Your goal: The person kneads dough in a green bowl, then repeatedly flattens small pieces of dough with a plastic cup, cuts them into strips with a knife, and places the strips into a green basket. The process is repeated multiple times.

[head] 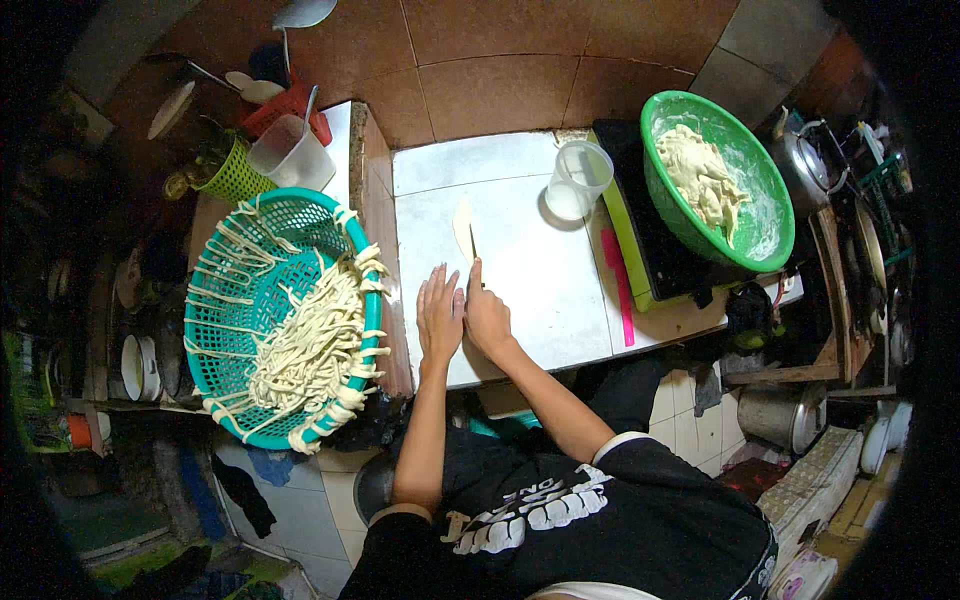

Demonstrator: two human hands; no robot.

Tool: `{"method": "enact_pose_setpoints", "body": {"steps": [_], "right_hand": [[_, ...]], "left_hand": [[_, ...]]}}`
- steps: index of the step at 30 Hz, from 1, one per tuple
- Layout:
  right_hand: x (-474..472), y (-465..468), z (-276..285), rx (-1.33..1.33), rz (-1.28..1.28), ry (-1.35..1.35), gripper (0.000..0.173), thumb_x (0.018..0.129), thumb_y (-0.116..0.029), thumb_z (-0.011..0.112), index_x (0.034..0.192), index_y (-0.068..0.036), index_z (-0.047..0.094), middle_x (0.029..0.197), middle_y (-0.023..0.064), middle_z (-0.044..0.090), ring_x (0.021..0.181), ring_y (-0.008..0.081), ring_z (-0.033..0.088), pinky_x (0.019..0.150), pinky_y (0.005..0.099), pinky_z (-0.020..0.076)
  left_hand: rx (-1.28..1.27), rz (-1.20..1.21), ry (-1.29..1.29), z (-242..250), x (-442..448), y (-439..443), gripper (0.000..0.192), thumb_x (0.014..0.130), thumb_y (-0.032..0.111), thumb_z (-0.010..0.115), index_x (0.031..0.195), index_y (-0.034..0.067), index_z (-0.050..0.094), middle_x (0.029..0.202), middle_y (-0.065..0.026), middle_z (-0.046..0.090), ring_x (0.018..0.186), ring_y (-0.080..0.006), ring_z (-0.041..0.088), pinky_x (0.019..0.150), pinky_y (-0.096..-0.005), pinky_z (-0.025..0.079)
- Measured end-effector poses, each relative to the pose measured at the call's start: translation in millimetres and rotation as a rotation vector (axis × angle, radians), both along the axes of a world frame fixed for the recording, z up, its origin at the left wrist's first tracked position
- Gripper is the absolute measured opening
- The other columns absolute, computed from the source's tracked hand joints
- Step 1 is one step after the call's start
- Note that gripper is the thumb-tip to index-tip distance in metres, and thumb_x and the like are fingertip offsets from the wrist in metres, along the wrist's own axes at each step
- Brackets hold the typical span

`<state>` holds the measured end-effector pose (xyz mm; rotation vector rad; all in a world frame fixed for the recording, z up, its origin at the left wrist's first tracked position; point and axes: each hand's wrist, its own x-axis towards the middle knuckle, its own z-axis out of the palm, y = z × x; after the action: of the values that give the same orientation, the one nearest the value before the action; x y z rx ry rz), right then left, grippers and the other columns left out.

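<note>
A flat, narrow piece of pale dough (463, 225) lies on the white tiled worktop (517, 300) in front of me. My right hand (488, 319) grips a knife (473, 244), its index finger stretched along the back of the tool and the blade against the dough's right edge. Palm down beside it, my left hand (440, 315) rests with its fingers pointing away from me; any dough beneath it is hidden. To the left, a teal plastic basket (281, 281) holds a heap of dough strips (315, 345), with more strips draped over its rim.
A green basin (772, 225) with a lump of dough (701, 176) sits on a black-topped stove (637, 195) at the right. Nearer stand a clear plastic cup (577, 184) and a pink strip-shaped tool (619, 289). A translucent container (292, 157) stands behind the basket.
</note>
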<state>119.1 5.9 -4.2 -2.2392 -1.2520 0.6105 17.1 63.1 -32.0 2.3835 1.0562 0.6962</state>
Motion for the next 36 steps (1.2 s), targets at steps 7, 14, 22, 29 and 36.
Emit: {"method": "enact_pose_setpoints", "body": {"steps": [7, 14, 22, 29, 36], "right_hand": [[8.4, 24.2, -5.8, -0.005, -0.019, -0.005, 0.095, 0.092, -0.019, 0.068, 0.162, 0.006, 0.008, 0.083, 0.0259, 0.071, 0.078, 0.0432, 0.073, 0.067, 0.0548, 0.0587], [17.5, 45.3, -5.4, -0.017, -0.022, -0.064, 0.092, 0.09, -0.011, 0.065, 0.161, 0.008, 0.009, 0.081, 0.0258, 0.071, 0.075, 0.0431, 0.073, 0.066, 0.0534, 0.059], [30.0, 64.5, -2.9, -0.001, -0.002, -0.067, 0.09, 0.091, -0.006, 0.061, 0.159, 0.013, 0.005, 0.082, 0.0317, 0.069, 0.076, 0.0462, 0.071, 0.068, 0.0553, 0.0567], [41.5, 94.6, -4.1, -0.039, -0.05, -0.083, 0.088, 0.09, -0.006, 0.062, 0.161, 0.006, 0.013, 0.089, 0.0265, 0.073, 0.081, 0.0427, 0.074, 0.073, 0.0522, 0.0603], [74.9, 118.8, 15.6, 0.077, -0.052, -0.091, 0.075, 0.092, -0.007, 0.058, 0.159, 0.003, 0.026, 0.089, 0.0272, 0.072, 0.084, 0.0444, 0.073, 0.076, 0.0553, 0.0586]], "left_hand": [[-0.001, 0.02, -0.01, 0.7, -1.1, 1.0, 0.041, 0.108, 0.019, 0.046, 0.146, 0.007, 0.055, 0.158, -0.0172, 0.046, 0.15, -0.0336, 0.038, 0.126, -0.0476, 0.024], [0.028, 0.026, -0.009, -0.8, -1.0, 2.0, 0.04, 0.105, 0.012, 0.049, 0.144, 0.006, 0.057, 0.157, -0.0171, 0.047, 0.149, -0.0336, 0.039, 0.125, -0.0479, 0.026], [0.035, 0.032, 0.028, -0.5, -0.1, 1.2, 0.039, 0.101, 0.008, 0.051, 0.139, 0.003, 0.058, 0.158, -0.0158, 0.046, 0.149, -0.0323, 0.039, 0.125, -0.0477, 0.026], [0.06, 0.028, 0.035, -0.5, -0.3, 2.1, 0.043, 0.097, 0.008, 0.054, 0.138, -0.003, 0.055, 0.159, -0.0164, 0.045, 0.15, -0.0318, 0.037, 0.126, -0.0471, 0.025], [0.0, 0.063, 0.04, 2.7, 3.3, 0.4, 0.036, 0.105, 0.018, 0.05, 0.134, 0.0, 0.062, 0.156, -0.0174, 0.048, 0.148, -0.0333, 0.04, 0.124, -0.0482, 0.027]]}}
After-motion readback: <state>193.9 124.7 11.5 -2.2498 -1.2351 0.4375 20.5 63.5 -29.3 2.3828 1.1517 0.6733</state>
